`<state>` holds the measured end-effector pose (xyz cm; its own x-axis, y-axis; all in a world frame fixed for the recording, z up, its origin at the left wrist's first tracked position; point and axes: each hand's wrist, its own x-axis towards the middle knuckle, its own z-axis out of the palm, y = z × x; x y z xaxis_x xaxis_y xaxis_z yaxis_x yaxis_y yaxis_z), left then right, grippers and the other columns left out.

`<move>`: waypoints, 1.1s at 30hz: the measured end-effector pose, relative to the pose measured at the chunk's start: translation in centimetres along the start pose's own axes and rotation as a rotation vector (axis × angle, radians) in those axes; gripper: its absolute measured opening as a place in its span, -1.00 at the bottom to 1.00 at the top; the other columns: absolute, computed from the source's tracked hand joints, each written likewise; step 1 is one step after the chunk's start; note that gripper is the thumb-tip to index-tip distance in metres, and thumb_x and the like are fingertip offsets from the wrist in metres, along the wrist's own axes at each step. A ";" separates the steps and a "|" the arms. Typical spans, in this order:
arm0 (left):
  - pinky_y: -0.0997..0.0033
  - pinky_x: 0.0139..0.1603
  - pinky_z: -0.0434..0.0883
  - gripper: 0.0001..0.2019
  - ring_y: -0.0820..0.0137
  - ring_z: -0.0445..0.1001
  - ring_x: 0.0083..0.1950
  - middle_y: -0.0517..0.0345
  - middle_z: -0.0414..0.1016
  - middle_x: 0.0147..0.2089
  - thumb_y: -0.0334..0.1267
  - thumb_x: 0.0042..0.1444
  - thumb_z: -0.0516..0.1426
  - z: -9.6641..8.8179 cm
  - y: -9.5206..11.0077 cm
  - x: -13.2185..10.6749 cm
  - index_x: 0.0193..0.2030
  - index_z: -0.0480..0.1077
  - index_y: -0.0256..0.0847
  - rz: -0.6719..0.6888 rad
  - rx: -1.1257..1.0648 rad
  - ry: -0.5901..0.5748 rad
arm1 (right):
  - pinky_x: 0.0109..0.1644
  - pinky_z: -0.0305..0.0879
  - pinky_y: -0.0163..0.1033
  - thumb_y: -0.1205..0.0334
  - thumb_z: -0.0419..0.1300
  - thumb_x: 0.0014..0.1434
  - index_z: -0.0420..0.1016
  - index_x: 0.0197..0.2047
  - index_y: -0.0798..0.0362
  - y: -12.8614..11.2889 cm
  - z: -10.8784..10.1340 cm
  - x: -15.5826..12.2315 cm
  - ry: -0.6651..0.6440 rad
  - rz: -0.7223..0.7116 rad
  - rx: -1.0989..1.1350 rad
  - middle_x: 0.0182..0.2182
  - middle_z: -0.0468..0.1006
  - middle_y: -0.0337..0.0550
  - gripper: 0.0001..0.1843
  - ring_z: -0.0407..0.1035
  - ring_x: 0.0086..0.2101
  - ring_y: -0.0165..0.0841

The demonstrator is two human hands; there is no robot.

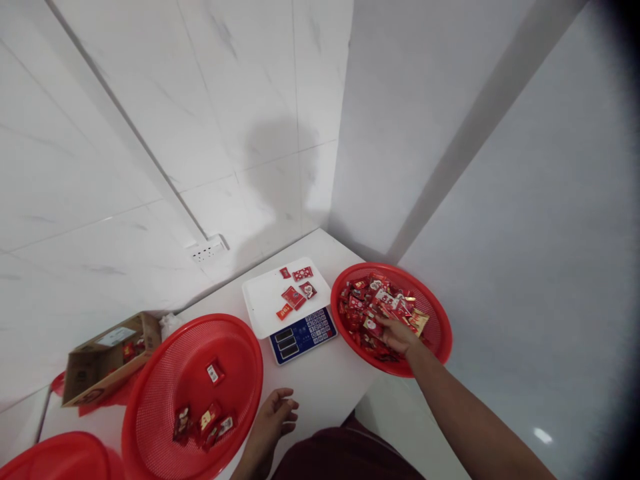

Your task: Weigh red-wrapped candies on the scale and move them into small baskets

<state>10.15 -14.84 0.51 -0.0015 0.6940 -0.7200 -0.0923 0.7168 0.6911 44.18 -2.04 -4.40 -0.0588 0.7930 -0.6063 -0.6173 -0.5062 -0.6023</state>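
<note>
My right hand (396, 335) reaches into the right red basket (440, 319), its fingers down among a heap of red and gold candy packets (373, 301); whether it grips one is hidden. My left hand (274, 415) rests on the white table by the rim of the middle red basket (165, 360), fingers loosely curled and holding nothing. That basket holds several red packets (207, 417). Between the baskets stands a scale with a white pan (263, 300) and a blue keypad (303, 335); several packets (295, 293) lie on the pan.
A cardboard box (103, 363) with a few packets stands at the left. Part of another red basket (55, 459) shows at the bottom left. A wall socket (207, 249) sits on the tiled wall behind. The table corner meets the walls at the back.
</note>
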 end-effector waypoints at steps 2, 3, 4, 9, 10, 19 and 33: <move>0.40 -0.32 0.31 -0.56 0.43 0.37 -0.37 0.11 0.44 -0.32 -0.05 -0.24 0.22 -0.1 0.0 0.0 -0.21 0.34 -0.21 -0.004 -0.003 -0.015 | -0.26 0.46 -0.23 0.47 0.14 0.04 0.36 -0.16 -0.06 0.0 0.5 -0.2 0.007 -0.014 0.022 -0.38 0.58 -0.28 -0.69 0.48 -0.34 -0.38; 0.40 -0.32 0.31 -0.57 0.43 0.37 -0.37 0.11 0.44 -0.32 -0.05 -0.24 0.22 -0.1 0.0 0.0 -0.20 0.34 -0.21 -0.005 -0.004 -0.023 | -0.25 0.45 -0.26 0.49 0.14 0.04 0.36 -0.17 -0.05 0.0 0.7 -0.3 0.014 -0.023 0.028 -0.38 0.58 -0.29 -0.69 0.48 -0.34 -0.39; 0.40 -0.32 0.31 -0.57 0.43 0.37 -0.37 0.11 0.44 -0.32 -0.05 -0.23 0.21 -0.1 0.0 -0.1 -0.20 0.33 -0.22 -0.003 -0.005 -0.026 | -0.25 0.45 -0.28 0.50 0.14 0.03 0.36 -0.19 -0.04 0.1 0.8 -0.4 0.022 -0.031 0.026 -0.37 0.58 -0.29 -0.70 0.48 -0.34 -0.40; 0.41 -0.32 0.30 -0.55 0.42 0.37 -0.36 0.12 0.43 -0.33 -0.04 -0.24 0.21 0.0 0.0 -0.1 -0.20 0.33 -0.22 0.000 -0.004 -0.006 | -0.29 0.47 -0.27 0.50 0.19 0.00 0.37 -0.23 -0.01 0.3 1.4 -0.7 0.038 -0.043 -0.019 -0.37 0.59 -0.25 -0.73 0.49 -0.39 -0.38; 0.40 -0.32 0.29 -0.55 0.42 0.37 -0.36 0.12 0.43 -0.33 -0.03 -0.25 0.21 0.0 0.0 -0.1 -0.21 0.33 -0.22 -0.002 -0.004 -0.012 | -0.30 0.47 -0.26 0.49 0.20 -0.01 0.37 -0.22 -0.01 0.3 1.5 -0.8 0.034 -0.048 -0.023 -0.37 0.59 -0.24 -0.72 0.49 -0.39 -0.37; 0.39 -0.29 0.28 -0.55 0.41 0.37 -0.34 0.11 0.43 -0.32 0.00 -0.26 0.21 0.1 0.6 -0.6 -0.22 0.35 -0.20 0.002 0.007 -0.034 | -0.45 0.41 -0.31 0.45 0.20 -0.03 0.41 -0.31 0.01 -0.4 2.8 -1.8 0.006 -0.049 -0.040 -0.59 0.55 -0.29 -0.81 0.45 -0.53 -0.37; 0.39 -0.29 0.29 -0.57 0.41 0.37 -0.34 0.11 0.43 -0.30 -0.03 -0.23 0.20 -0.1 0.2 -0.2 -0.21 0.34 -0.21 -0.007 0.022 -0.049 | -0.58 0.27 -0.38 0.28 0.22 0.00 0.39 -0.33 -0.07 -0.7 3.3 -2.3 0.028 -0.097 -0.054 -0.53 0.54 -0.40 -0.87 0.38 -0.56 -0.45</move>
<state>9.99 -14.90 0.78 0.0477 0.6908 -0.7215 -0.0702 0.7228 0.6874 42.20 -2.39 -0.86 0.0214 0.8301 -0.5572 -0.5756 -0.4454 -0.6858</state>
